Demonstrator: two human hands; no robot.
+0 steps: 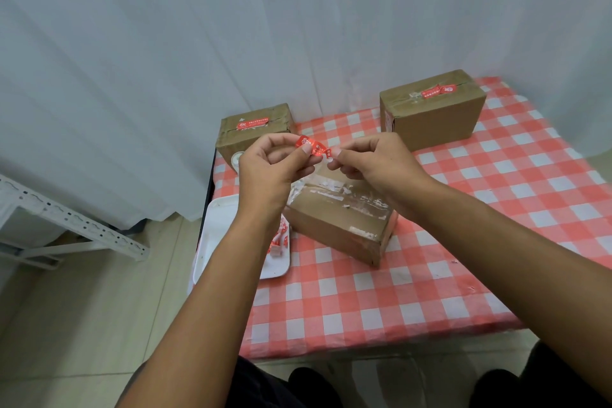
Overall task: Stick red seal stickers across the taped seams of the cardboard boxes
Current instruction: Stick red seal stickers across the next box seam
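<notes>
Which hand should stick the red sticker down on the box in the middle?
Probably the left hand: it pinches most of the red sticker above the near box, whose taped seam shows no sticker. The right hand pinches only its end.

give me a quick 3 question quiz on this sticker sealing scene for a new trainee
1. True or false: the near box already carries a red seal on its taped seam.
2. How many boxes on the checked tablecloth show a red seal on top? A) one B) two C) three
3. Fill in: the left hand and right hand both pinch one red ____ above the near box.

Key: 1 false; 2 B, the back left box and back right box; 3 sticker.
</notes>
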